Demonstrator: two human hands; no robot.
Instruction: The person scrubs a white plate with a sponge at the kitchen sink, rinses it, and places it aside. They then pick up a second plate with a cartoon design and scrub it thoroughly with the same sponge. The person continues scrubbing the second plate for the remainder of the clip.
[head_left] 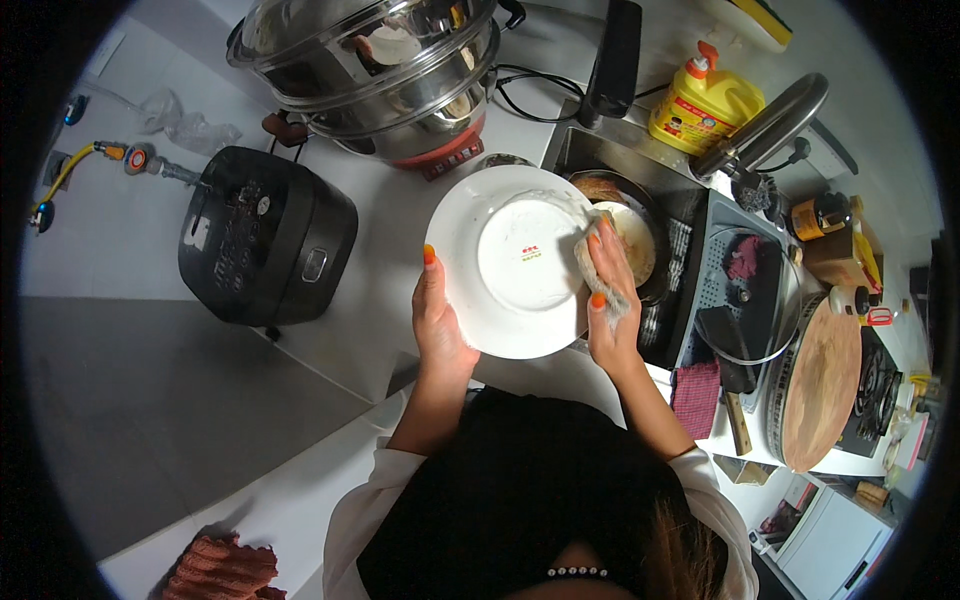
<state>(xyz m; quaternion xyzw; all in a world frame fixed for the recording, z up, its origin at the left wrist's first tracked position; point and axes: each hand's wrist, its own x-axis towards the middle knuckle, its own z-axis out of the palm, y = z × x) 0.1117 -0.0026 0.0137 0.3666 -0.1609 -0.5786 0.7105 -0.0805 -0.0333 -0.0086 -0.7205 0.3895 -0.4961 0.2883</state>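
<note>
A white plate [462, 240] is held up in front of me, its underside with the foot ring facing me and a few wet streaks near its upper rim. My left hand [438, 310] grips its left edge, thumb on the underside. Against the right edge, my right hand [612, 285] presses a greyish dishcloth [586, 262] onto the plate, with the fingers closed over the cloth. Just beyond that hand, the sink [575, 150] contains a dark pan [655, 215] and a pale bowl [636, 240], partly hidden by the plate and hand.
A steel steamer pot [400, 90] and a black rice cooker [270, 235] stand to the left. Around the sink are a faucet [780, 125], a yellow detergent bottle [705, 100] and a grey drain basket [725, 215]. A cleaver [728, 350] and round chopping board [822, 385] are at right.
</note>
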